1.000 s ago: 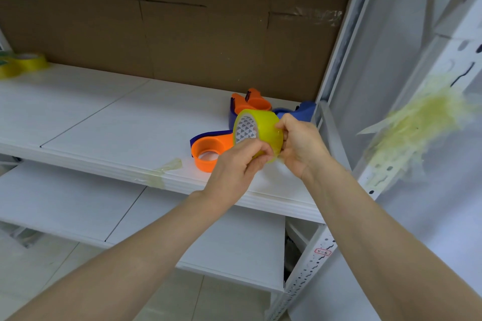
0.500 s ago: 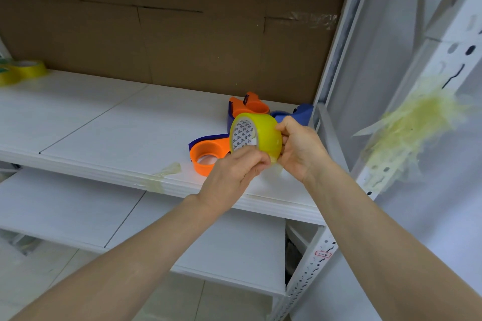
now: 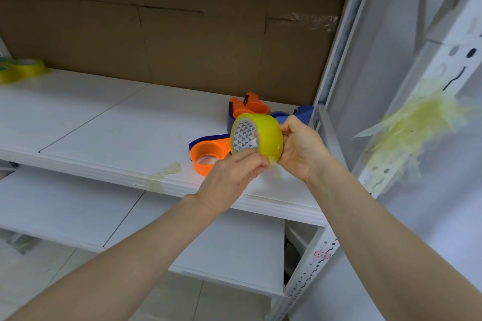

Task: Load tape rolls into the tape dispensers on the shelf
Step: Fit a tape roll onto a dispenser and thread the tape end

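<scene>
I hold a yellow tape roll [image 3: 268, 135] upright above the front of the white shelf [image 3: 104, 133]; its patterned core faces left. My right hand [image 3: 302, 148] grips the roll from the right side. My left hand [image 3: 234, 174] pinches at the roll's lower edge, where a bit of loose tape hangs. Behind the roll an orange and blue tape dispenser [image 3: 208, 154] lies on the shelf. A second orange dispenser [image 3: 247, 107] and a blue one [image 3: 294, 114] sit further back, partly hidden by the roll.
Two more yellow tape rolls [image 3: 23, 69] sit at the shelf's far left. A strip of tape [image 3: 161, 176] sticks to the shelf's front edge. A clump of used tape [image 3: 414, 125] hangs on the right upright. A lower shelf [image 3: 65, 206] lies below.
The roll and both hands stay in nearly the same place; my left fingers have shifted slightly along the roll's lower edge.
</scene>
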`<control>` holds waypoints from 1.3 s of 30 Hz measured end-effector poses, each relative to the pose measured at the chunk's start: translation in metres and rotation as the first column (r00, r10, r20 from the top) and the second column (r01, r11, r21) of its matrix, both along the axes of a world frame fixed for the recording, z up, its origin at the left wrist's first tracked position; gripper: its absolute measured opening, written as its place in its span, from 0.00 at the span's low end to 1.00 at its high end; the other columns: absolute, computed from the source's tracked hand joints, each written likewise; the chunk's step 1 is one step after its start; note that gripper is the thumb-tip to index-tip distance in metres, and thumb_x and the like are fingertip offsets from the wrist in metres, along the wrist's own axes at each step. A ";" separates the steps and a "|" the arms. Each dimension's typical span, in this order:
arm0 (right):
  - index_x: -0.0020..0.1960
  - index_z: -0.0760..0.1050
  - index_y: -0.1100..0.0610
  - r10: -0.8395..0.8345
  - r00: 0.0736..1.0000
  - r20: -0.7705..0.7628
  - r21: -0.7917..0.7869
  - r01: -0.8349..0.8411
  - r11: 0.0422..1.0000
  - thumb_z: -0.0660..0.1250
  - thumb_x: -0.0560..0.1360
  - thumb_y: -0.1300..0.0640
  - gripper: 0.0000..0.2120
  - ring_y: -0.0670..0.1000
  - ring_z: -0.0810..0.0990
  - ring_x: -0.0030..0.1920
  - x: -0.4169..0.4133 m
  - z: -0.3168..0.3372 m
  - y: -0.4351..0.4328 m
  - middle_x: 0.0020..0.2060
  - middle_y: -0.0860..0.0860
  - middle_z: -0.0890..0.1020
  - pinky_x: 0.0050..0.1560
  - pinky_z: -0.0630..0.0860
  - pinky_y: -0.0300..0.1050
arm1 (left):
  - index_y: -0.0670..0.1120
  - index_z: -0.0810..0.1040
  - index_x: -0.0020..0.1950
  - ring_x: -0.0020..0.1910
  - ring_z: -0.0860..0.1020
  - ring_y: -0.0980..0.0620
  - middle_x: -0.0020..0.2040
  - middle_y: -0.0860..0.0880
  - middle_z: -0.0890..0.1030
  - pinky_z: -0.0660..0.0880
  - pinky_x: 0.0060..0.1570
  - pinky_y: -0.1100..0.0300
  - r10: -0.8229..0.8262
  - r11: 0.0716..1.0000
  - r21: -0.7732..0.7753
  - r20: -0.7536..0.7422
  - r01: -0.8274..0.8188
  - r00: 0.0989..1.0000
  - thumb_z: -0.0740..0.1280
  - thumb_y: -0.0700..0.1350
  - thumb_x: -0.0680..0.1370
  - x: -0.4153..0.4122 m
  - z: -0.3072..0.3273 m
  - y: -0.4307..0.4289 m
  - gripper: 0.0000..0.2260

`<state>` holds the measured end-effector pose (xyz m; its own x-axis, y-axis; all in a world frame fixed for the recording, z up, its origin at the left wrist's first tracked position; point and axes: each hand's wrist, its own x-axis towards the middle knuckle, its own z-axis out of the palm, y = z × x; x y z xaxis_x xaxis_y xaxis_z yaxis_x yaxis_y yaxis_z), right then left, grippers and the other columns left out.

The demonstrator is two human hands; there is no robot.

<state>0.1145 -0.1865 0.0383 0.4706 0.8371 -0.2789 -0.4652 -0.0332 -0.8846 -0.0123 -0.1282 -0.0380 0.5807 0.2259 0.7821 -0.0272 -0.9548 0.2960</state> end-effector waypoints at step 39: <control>0.57 0.74 0.68 0.027 1.000 -0.009 0.212 -0.024 0.977 0.51 0.68 0.75 0.22 0.59 0.80 0.49 -0.010 -0.003 -0.004 0.49 0.63 0.78 0.50 0.80 0.50 | 0.48 0.74 0.47 0.41 0.76 0.59 0.40 0.50 0.80 0.71 0.38 0.74 -0.030 0.989 -0.140 0.072 0.040 0.997 0.62 0.46 0.77 0.003 0.007 0.005 0.03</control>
<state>0.1049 -0.1905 0.0349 0.4462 0.8894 -0.0992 -0.4774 0.1428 -0.8670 -0.0091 -0.1233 -0.0311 0.5355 0.3173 0.7826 -0.0851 -0.9017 0.4239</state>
